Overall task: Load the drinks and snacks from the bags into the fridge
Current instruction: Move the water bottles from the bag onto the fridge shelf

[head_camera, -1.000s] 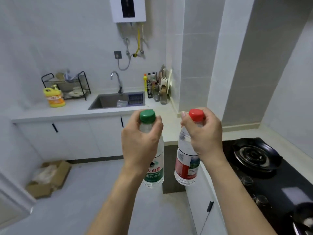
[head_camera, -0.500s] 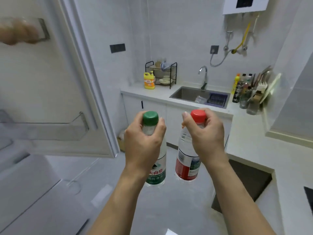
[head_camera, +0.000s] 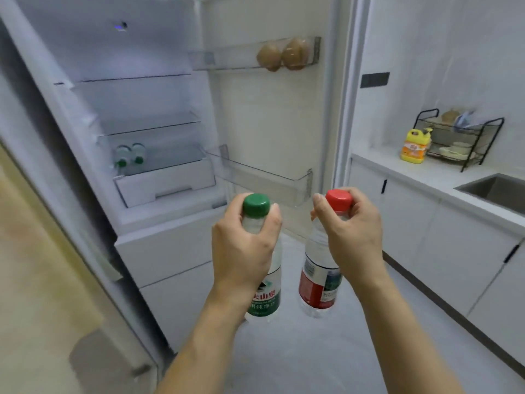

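My left hand (head_camera: 244, 245) grips the neck of a green-capped water bottle (head_camera: 265, 297), which hangs upright below it. My right hand (head_camera: 352, 231) grips the neck of a red-capped water bottle (head_camera: 319, 282) the same way. Both bottles are held side by side in front of the open fridge (head_camera: 136, 109). On a lower fridge shelf lie two green-capped bottles (head_camera: 130, 159). The open fridge door (head_camera: 272, 115) has a clear lower bin (head_camera: 272, 180) just beyond my hands.
Two brown round items (head_camera: 284, 56) sit in the door's upper bin. A white drawer (head_camera: 164, 184) closes the fridge bottom. To the right runs a counter (head_camera: 426, 177) with a yellow detergent bottle (head_camera: 414, 146), a black rack (head_camera: 460, 140) and a sink (head_camera: 494, 190). Grey floor (head_camera: 298, 351) lies below.
The view has swung left from the stove and sink to the open fridge. Both hands keep their grip on the two bottles, held in the same pose.
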Tool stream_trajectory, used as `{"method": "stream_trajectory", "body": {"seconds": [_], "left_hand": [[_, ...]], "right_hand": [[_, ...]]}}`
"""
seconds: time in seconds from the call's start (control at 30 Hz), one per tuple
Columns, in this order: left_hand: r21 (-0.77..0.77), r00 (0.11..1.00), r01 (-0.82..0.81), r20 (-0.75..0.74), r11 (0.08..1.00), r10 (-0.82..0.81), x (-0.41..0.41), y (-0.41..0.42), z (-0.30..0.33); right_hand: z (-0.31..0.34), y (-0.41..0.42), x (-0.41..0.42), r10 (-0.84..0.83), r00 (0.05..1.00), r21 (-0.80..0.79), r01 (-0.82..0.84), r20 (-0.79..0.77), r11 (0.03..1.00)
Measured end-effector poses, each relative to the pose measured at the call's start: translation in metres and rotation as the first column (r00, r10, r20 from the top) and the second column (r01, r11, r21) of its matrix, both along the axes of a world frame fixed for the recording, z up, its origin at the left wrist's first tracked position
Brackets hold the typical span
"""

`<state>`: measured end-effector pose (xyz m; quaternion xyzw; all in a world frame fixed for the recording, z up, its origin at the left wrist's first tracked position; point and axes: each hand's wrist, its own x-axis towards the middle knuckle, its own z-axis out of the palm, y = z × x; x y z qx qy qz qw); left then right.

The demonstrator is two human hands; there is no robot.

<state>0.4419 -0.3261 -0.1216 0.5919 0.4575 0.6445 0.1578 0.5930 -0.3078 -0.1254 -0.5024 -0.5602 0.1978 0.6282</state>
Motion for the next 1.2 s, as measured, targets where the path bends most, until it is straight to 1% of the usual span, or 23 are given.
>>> {"method": "stream_trajectory", "body": {"seconds": [0.17,0.33,0.5,0.8,1.0,1.13,1.2], "left_hand": [[0.025,0.989,-0.148,0.010,0.989,0.148,-0.061,0.001,0.003],[0.043,0.970,-0.244,0.002,0.969,0.244,-0.106,0.011,0.004],[0.041,0.967,-0.254,0.000,0.966,0.255,-0.140,0.031,0.005],[0.012,0.967,-0.253,-0.014,0.968,0.253,-0.195,0.088,0.001],[-0.022,0.958,-0.286,0.014,0.958,0.287,-0.230,0.152,-0.009],[-0.046,0.938,-0.346,-0.010,0.937,0.345,-0.252,0.204,-0.018],[-0.061,0.939,-0.343,-0.019,0.937,0.342,-0.260,0.231,-0.015]], "right_hand": [[0.004,0.021,-0.061,0.152,0.988,0.008,-0.152,-0.035,0.988],[0.008,0.042,-0.110,0.242,0.969,0.011,-0.242,-0.044,0.970],[0.013,0.068,-0.145,0.262,0.965,0.003,-0.262,-0.035,0.965],[0.009,0.125,-0.203,0.278,0.958,-0.002,-0.278,-0.068,0.960],[0.001,0.197,-0.241,0.321,0.943,-0.017,-0.323,-0.083,0.946],[-0.002,0.255,-0.265,0.360,0.927,-0.011,-0.363,-0.103,0.932],[0.003,0.285,-0.274,0.373,0.920,-0.003,-0.376,-0.122,0.927]]}}
